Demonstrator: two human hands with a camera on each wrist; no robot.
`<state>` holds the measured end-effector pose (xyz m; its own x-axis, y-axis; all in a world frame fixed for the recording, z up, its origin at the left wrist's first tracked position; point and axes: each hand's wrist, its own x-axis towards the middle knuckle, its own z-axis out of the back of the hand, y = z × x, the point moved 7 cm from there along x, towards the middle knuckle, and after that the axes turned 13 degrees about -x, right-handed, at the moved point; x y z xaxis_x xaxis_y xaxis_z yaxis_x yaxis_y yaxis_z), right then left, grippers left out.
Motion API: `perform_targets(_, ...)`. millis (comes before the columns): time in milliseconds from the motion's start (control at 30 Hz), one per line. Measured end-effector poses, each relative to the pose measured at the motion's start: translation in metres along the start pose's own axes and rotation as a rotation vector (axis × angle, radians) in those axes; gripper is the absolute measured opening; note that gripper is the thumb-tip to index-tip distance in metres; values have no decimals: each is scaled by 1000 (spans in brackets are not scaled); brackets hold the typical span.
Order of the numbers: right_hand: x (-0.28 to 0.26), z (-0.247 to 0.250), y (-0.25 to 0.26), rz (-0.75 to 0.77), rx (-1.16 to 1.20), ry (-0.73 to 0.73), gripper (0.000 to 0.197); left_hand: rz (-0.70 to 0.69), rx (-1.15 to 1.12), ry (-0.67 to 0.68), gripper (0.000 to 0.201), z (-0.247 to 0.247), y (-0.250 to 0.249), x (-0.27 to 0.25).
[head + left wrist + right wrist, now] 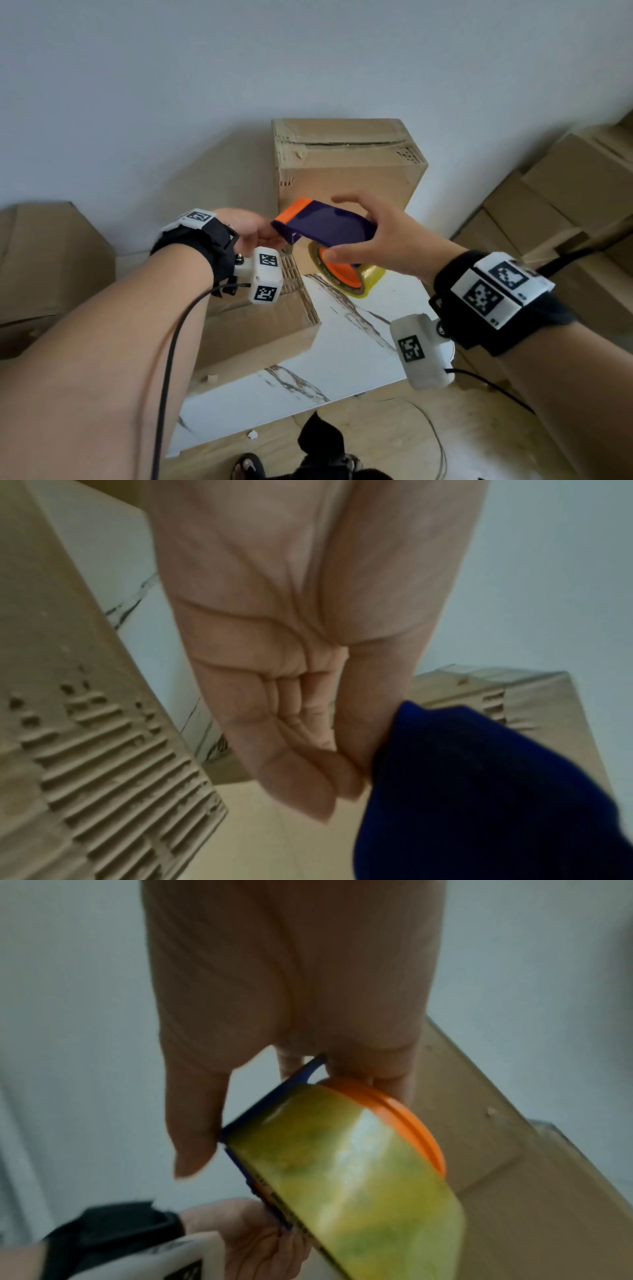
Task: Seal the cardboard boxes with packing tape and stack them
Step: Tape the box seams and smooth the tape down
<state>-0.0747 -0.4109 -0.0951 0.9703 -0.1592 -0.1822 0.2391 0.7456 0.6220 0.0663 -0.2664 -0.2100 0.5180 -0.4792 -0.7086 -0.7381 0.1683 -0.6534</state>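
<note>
The tape dispenser [322, 228] is gripped at its roll end by the right hand [383, 236] and pinched at its other end by the left hand [251, 233], held above the tabletop [359, 346]. A cardboard box [346, 161] stands at 12 o'clock; another box [260, 329] lies at 7 o'clock.

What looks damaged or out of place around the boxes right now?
The near box has its outer paper torn off one face, baring the corrugation. The upright box behind it shows scuffed, torn patches near its top edge.

Left fingers [270, 236] behind tape dispenser [322, 228]
</note>
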Motion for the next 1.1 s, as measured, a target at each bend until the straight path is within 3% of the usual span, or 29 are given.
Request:
perform_targets(100, -7, 0, 14, 56, -308, -33, 69, -11, 155, 0, 52, -7, -2, 5)
perform_targets(267, -11, 13, 27, 70, -511, -286, 46, 32, 393, 1, 25, -21, -4, -1)
perform_targets(367, -13, 10, 26, 42, -573, -237, 50, 18, 458, -3, 28, -18, -5, 4)
perform_targets(467, -17, 4, 29, 84, -580, -171, 49, 40, 334, -29, 20, -13, 0, 8)
perform_targets(533, -19, -2, 26, 84, -552, -131, 48, -29, 290, -17, 10, -13, -2, 8)
perform_targets(700, -13, -22, 15, 19, -499, -91, 55, -219, 482, -96, 20, -8, -12, 4)
perform_targets(833, -9, -34, 13, 27, -470, -48, 55, -178, 525, -106, 28, 10, 2, 7)
perform_targets(967, -10, -49, 9, 18, -454, -23, 57, -138, 570, -163, 2, 23, 17, 10)
perform_targets(1100, -9, -55, 5, 10, -446, -15, 57, -135, 579, -241, 16, 24, 21, 0)
